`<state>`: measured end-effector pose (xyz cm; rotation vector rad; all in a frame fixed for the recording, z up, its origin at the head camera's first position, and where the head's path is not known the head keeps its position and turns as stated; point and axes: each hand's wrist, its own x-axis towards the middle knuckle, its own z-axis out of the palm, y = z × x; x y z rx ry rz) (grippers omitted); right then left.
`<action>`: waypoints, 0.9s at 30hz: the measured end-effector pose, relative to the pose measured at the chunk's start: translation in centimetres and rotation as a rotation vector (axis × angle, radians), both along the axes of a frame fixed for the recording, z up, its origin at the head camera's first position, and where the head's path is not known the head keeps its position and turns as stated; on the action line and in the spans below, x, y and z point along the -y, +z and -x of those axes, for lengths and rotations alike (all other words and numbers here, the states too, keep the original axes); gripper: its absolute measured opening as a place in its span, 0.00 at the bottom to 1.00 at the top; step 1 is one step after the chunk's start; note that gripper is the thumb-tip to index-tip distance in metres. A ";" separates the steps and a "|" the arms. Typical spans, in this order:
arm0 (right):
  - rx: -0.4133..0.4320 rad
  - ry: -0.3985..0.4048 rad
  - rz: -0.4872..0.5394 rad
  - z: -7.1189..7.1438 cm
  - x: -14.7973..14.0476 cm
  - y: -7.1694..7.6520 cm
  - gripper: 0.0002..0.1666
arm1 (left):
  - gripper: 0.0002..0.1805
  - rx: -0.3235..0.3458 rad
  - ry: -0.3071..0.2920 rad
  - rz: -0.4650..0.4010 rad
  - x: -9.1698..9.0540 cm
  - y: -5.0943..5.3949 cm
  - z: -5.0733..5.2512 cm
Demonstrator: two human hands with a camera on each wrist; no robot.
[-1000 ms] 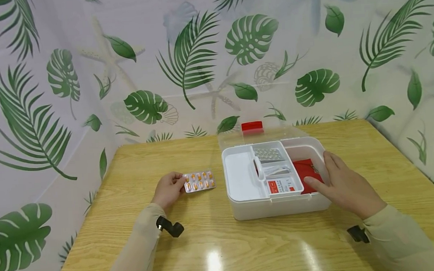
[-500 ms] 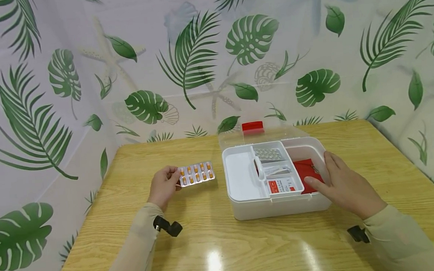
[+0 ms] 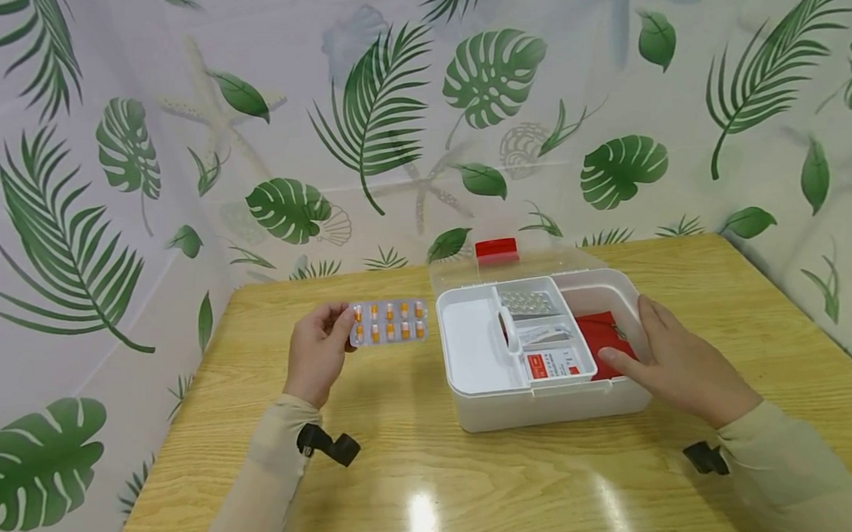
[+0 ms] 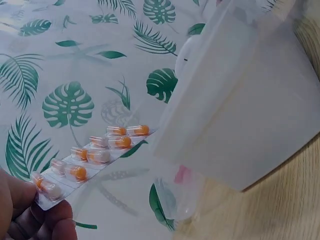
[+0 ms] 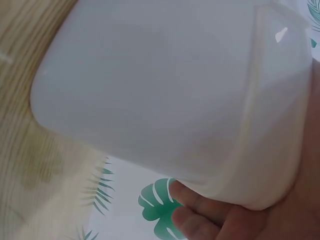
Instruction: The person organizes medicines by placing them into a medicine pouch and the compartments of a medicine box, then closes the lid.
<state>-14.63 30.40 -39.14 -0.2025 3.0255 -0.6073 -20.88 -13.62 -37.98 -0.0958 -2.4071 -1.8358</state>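
Note:
A blister pack [image 3: 389,323] of orange-and-white capsules is pinched at its left end by my left hand [image 3: 314,354], held up over the table left of the box. In the left wrist view the pack [image 4: 92,157] slants up from the thumb and fingers toward the white medicine box [image 3: 552,409], apart from it. My right hand [image 3: 688,368] grips the box's right wall, thumb over the rim on the inner side. Its fingers [image 5: 197,205] lie along the outside in the right wrist view. The box stands with its clear lid [image 3: 543,265] folded back.
Inside the box, a white tray [image 3: 474,340] holds a silver blister pack [image 3: 527,303], white packets [image 3: 543,335] and a red-and-white packet [image 3: 549,364]. A red pouch [image 3: 597,333] lies in the right compartment. Behind the wooden table [image 3: 381,496] hangs a leaf-patterned cloth [image 3: 410,242].
My left hand has lifted the capsule pack from near the table and turned it to face upright. The right hand stays on the box wall.

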 end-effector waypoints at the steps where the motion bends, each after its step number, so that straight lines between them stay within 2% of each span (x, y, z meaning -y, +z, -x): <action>1: -0.001 0.006 0.007 0.1 -0.2 0.0 0.65 | 0.16 -0.008 -0.009 0.000 -0.2 0.4 -0.2; 5: -0.010 0.038 0.043 0.4 -1.0 -0.3 0.66 | 0.14 -0.036 -0.060 0.002 -1.1 1.7 -0.8; 9: -0.020 0.077 0.063 0.5 -1.4 -0.4 0.66 | 0.13 -0.061 -0.118 0.001 -1.9 2.3 -1.1; 13: -0.058 0.111 0.000 0.5 -1.4 -0.4 0.64 | 0.12 -0.074 -0.167 0.020 -2.7 2.6 -1.3; 17: -0.125 0.139 -0.084 0.4 -1.2 -0.5 0.61 | 0.12 -0.049 -0.215 0.059 -3.7 3.0 -1.3; 22: -0.178 0.140 -0.151 0.3 -1.2 -0.4 0.60 | 0.11 -0.024 -0.287 0.126 -4.9 3.3 -0.9; 27: -0.194 0.143 -0.192 0.1 -1.2 -0.3 0.60 | 0.11 -0.028 -0.339 0.249 -6.0 3.5 0.0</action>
